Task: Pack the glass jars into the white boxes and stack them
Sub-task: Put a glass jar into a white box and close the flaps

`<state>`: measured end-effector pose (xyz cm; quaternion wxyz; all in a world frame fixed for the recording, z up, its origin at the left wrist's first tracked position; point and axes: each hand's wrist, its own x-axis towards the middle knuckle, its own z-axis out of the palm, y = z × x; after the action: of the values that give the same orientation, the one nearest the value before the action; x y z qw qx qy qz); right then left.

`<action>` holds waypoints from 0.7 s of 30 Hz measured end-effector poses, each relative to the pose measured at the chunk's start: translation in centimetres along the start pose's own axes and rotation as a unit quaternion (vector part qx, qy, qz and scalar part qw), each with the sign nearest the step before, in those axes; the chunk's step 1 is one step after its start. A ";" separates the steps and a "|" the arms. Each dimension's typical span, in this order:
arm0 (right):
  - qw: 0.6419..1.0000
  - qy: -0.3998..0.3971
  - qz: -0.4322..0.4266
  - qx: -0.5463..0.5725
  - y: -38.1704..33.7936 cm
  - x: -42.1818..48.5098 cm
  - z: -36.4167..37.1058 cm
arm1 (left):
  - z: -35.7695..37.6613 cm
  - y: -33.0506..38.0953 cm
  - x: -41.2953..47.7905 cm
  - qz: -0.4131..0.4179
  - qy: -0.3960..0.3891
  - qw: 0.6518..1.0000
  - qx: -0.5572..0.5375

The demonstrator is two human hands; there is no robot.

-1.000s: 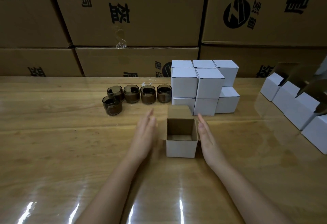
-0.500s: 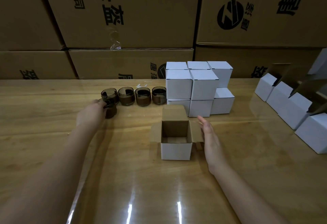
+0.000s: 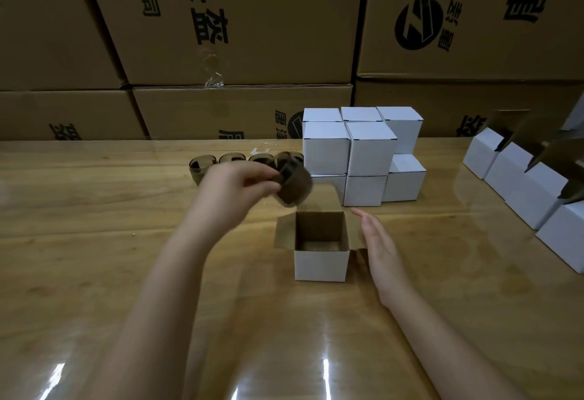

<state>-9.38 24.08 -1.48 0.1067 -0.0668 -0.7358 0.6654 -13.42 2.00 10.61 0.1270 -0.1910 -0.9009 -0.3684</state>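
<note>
Dark glass jar [image 3: 292, 186] tilted in the left hand [image 3: 234, 184] just above the open, empty white box [image 3: 320, 263], four more jars [image 3: 232, 158] lined up behind, closed boxes [image 3: 369, 149] stacked beside them.

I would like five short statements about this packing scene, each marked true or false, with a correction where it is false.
1. The left hand holds a brown glass jar above the table. True.
2. The open white box has a jar inside. False: it is empty.
3. The right hand pinches the box flap. False: it is open, with straight fingers, beside the box.
4. Behind the left hand, four more jars stand in a row. True.
5. Behind the open box, closed white boxes are stacked. True.
</note>
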 end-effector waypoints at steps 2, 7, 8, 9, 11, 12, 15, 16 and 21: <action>1.000 -0.007 -0.002 0.004 0.2 0.0 0.1 | 1.2 1.2 -0.9 0.018 -0.041 0.999 -0.010; 1.000 -0.009 -0.009 0.004 0.6 0.3 0.1 | 3.7 1.3 -1.4 0.093 -0.130 0.981 0.109; 1.000 -0.008 -0.011 0.007 0.7 0.3 0.1 | 4.0 1.2 -1.4 0.103 -0.138 0.977 0.128; 1.000 -0.007 -0.013 0.009 0.7 0.2 0.1 | 4.3 1.0 -1.4 0.114 -0.144 0.971 0.153; 1.000 -0.004 -0.016 0.008 0.7 0.3 0.1 | 4.8 0.9 -1.5 0.151 -0.159 0.953 0.211; 1.000 -0.004 -0.014 0.006 0.7 0.4 0.1 | 5.1 0.8 -1.6 0.168 -0.165 0.944 0.231; 1.000 -0.002 -0.011 -0.007 1.1 0.5 0.1 | 5.4 0.6 -1.2 0.151 -0.180 0.940 0.249; 1.000 -0.001 -0.011 -0.008 1.3 0.6 0.1 | 5.5 0.5 -1.0 0.136 -0.188 0.941 0.245; 1.000 -0.001 -0.009 -0.010 1.3 0.6 0.2 | 5.7 -0.2 -0.9 0.066 -0.261 0.949 0.162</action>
<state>-10.04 24.13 -2.75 0.1117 -0.0604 -0.7430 0.6572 -13.18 5.70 6.17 -0.0593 -0.3165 -0.9354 -0.1459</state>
